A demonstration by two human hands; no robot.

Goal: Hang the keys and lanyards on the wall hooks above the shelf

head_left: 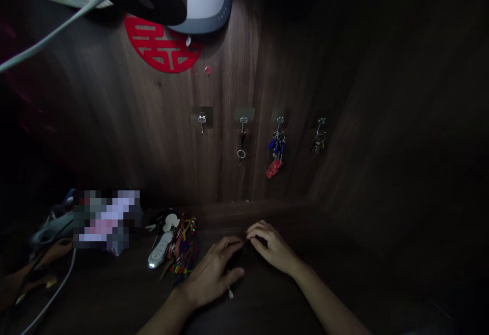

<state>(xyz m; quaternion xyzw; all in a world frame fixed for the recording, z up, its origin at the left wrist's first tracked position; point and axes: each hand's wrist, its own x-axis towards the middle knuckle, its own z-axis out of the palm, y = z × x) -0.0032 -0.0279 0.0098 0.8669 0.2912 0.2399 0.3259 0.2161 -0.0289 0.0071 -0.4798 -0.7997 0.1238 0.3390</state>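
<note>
Left hand, grip half-spread, has its fingertips near the right hand's over the surface; whether that curled grip holds anything, I cannot tell. 1 small silver piece shows just beside the left thumb.

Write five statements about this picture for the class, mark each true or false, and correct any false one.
1. Four hooks are fixed to the wall. True.
2. The left hand grips the silver device. False: the silver device lies to its left, apart from it.
3. The red decoration is higher than the hooks. True.
4. The red tag hangs from the leftmost hook. False: it hangs below the third from the left.
5. The right hand is lower than the hooks. True.
</note>
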